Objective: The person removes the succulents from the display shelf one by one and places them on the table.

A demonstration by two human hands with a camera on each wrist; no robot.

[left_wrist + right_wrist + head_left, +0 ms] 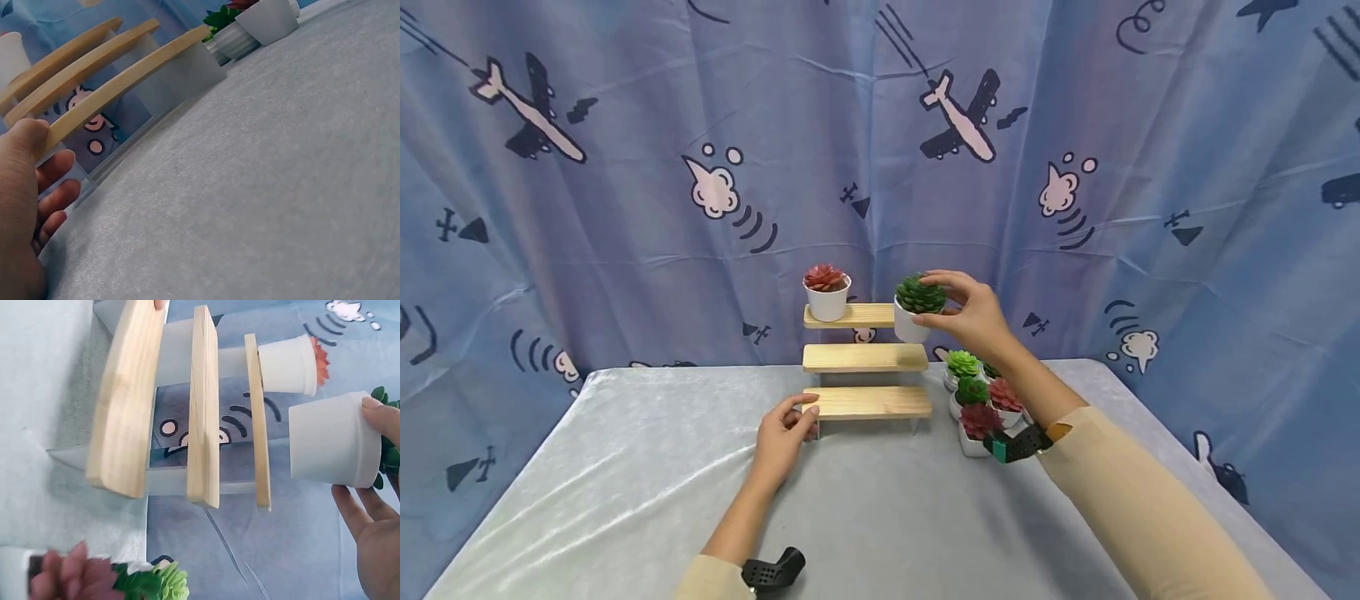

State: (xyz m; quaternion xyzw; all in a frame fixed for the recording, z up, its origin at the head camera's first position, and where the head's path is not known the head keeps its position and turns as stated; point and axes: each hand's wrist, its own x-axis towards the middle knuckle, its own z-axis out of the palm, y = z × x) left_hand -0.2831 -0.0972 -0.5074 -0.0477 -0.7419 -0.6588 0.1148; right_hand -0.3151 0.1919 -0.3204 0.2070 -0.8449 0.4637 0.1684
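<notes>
A small three-step wooden stand [867, 402] on clear supports stands at the middle of the table's far side. My left hand [781, 437] grips the left end of its lowest step, thumb on top in the left wrist view. By the right end of the top step, my right hand [973, 312] holds a white pot [331, 440] with a green succulent [920, 293], fingers and thumb around its rim. A gap shows between this pot and the top step in the right wrist view. A red succulent in a white pot [827, 302] sits on the top step's left end.
Right of the stand, several potted succulents cluster on the table, among them a dark red one [979, 423] and a light green one [962, 364]. My right forearm passes over part of them. A blue patterned curtain [880, 167] hangs behind the grey-white table cloth [647, 467].
</notes>
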